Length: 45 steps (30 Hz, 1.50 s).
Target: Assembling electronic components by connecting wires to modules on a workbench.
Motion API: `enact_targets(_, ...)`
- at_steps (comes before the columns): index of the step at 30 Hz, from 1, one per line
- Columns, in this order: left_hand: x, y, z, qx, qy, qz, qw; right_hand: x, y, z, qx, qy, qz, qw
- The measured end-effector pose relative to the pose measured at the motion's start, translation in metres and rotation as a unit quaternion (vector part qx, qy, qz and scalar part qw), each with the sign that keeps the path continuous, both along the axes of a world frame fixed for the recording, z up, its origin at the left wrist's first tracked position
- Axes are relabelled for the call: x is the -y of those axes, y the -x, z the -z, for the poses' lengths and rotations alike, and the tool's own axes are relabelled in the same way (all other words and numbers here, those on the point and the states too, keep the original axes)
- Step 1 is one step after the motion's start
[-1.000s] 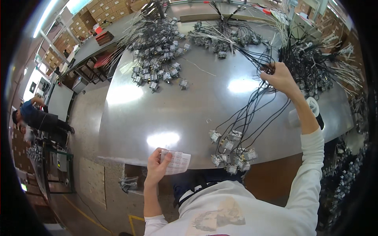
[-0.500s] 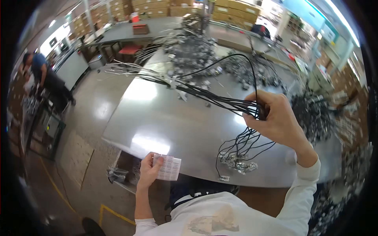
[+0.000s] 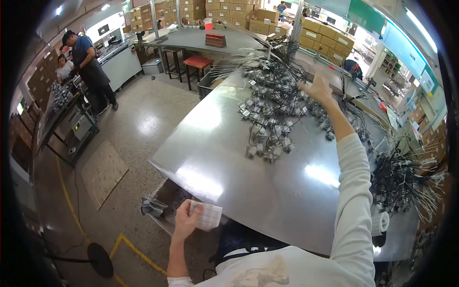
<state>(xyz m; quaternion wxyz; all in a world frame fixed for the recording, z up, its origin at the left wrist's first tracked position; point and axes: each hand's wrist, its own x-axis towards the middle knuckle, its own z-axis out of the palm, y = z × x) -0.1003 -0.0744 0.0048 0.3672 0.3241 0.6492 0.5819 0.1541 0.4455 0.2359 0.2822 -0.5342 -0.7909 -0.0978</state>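
Observation:
My left hand (image 3: 185,221) pinches a small white sheet of printed labels (image 3: 210,217) just off the near left edge of the metal table (image 3: 248,191). Far across the table, my right hand (image 3: 319,91) is stretched out with its fingers apart and nothing in them. It hovers by a large heap of black cables (image 3: 279,88) with clear-wrapped ends. The nearest wrapped ends (image 3: 270,148) spill toward the middle of the tabletop. Where the right fingertips overlap the heap, I cannot tell whether they touch.
More cable bundles (image 3: 394,179) lie at the table's right side, beside a white roll (image 3: 381,222). A box with grey plastic (image 3: 153,205) sits below the left edge. A red stool (image 3: 198,62) stands beyond. Two people are at a bench (image 3: 62,112) on the far left.
My right hand has reached forward and let go of the black cable bundle, which now lies with the heap. The left hand still holds the label sheet. The view has shifted.

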Motion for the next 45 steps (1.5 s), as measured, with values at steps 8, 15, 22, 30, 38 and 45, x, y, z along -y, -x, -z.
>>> enact_targets(8,-0.027,0.005,0.025,-0.034,0.011,-0.031,0.999,0.022,0.009,0.143,-0.034,0.231,-0.081,0.969)
enact_targets(15,-0.065,0.019,0.037,0.011,0.029,0.059,0.998,0.0,0.017,0.194,-0.398,0.417,-0.012,0.817)
enact_targets(22,-0.187,0.009,0.026,-0.149,-0.06,0.228,0.96,-0.062,0.051,0.199,-0.463,0.449,-0.048,0.762)
enact_targets(30,-0.317,-0.03,0.014,-0.166,-0.055,0.283,0.943,-0.114,0.051,0.206,-0.467,0.369,-0.152,0.789)
enact_targets(38,-0.479,-0.04,0.037,-0.152,-0.06,0.263,0.951,-0.25,0.07,0.18,-0.48,0.358,-0.196,0.777)
enact_targets(45,-0.546,-0.041,0.037,-0.162,-0.098,0.205,0.96,-0.227,0.041,0.172,-0.119,0.201,-0.165,0.958)
